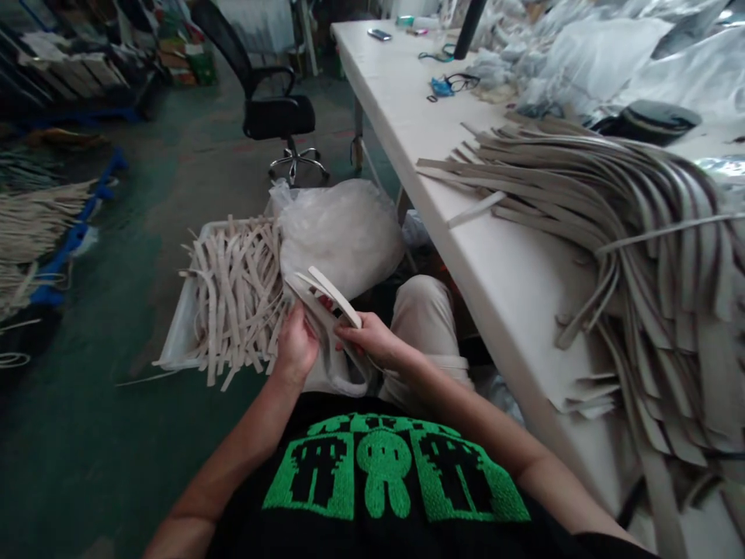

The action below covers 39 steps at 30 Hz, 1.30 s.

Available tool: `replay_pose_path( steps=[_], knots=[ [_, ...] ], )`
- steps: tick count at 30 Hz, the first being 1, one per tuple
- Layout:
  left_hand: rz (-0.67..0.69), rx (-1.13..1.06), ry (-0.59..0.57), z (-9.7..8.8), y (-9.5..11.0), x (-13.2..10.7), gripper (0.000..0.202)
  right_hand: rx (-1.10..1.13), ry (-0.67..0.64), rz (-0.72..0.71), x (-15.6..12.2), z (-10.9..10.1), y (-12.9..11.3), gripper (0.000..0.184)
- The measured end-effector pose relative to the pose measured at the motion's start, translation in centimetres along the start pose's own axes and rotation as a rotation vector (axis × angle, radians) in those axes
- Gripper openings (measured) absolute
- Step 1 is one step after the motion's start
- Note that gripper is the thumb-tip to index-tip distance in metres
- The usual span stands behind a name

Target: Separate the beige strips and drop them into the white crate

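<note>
My left hand (298, 341) is closed around a long grey-beige strip (334, 361), which loops down over my lap between both hands. My right hand (372, 338) grips a pale strip end (334, 295) that points up and to the left, with the fingers wrapped round it. Whether the two pieces are one strip or several, I cannot tell. Just beyond my left hand, a white crate (180, 334) is heaped with similar strips (238, 287). A large clear plastic bag (343, 233) bulges beside that crate, past my hands.
To my right runs a white table (494, 287) with a big tied bundle of strips (640, 194) hanging over its edge. Glasses (462, 81), scissors (439, 54) and a phone (379, 35) lie farther back. A wheeled office chair (279, 116) and blue pallets (108, 182) stand on the floor.
</note>
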<state>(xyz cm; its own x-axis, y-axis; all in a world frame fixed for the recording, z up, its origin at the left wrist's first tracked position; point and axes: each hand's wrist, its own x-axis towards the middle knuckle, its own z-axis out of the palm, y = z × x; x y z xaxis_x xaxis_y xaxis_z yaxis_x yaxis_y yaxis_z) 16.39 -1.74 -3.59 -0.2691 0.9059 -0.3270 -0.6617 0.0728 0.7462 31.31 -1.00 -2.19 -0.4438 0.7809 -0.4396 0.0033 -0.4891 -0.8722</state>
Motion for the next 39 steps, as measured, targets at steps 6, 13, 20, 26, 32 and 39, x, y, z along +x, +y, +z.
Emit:
replay_pose_path(
  steps=[6, 13, 20, 26, 32, 39],
  knots=[
    [0.136, 0.135, -0.007, 1.1, 0.3, -0.3, 0.027, -0.05, 0.079, -0.004, 0.7, 0.4, 0.4, 0.017],
    [-0.009, 0.603, -0.349, 0.1, 5.2, -0.3, 0.036, 0.076, 0.121, -0.22, 0.4, -1.3, -2.7, 0.042],
    [-0.193, 0.807, -0.658, -0.5, 2.7, -2.3, 0.046, -0.034, 0.082, -0.232, 0.4, -0.5, -2.2, 0.038],
    [-0.232, 1.043, -0.742, -3.7, 3.2, -2.8, 0.041, -0.07, 0.178, -0.281, 0.7, -0.6, -1.1, 0.034],
    [-0.294, 1.125, -0.7, -6.6, 4.0, -3.7, 0.035, -0.057, 0.247, -0.278, 0.5, -0.8, -1.9, 0.039],
    [-0.663, 0.846, -0.446, -11.8, 6.0, -4.9, 0.034, -0.08, 0.338, -0.262, 1.4, -2.1, -2.1, 0.038]
  ],
)
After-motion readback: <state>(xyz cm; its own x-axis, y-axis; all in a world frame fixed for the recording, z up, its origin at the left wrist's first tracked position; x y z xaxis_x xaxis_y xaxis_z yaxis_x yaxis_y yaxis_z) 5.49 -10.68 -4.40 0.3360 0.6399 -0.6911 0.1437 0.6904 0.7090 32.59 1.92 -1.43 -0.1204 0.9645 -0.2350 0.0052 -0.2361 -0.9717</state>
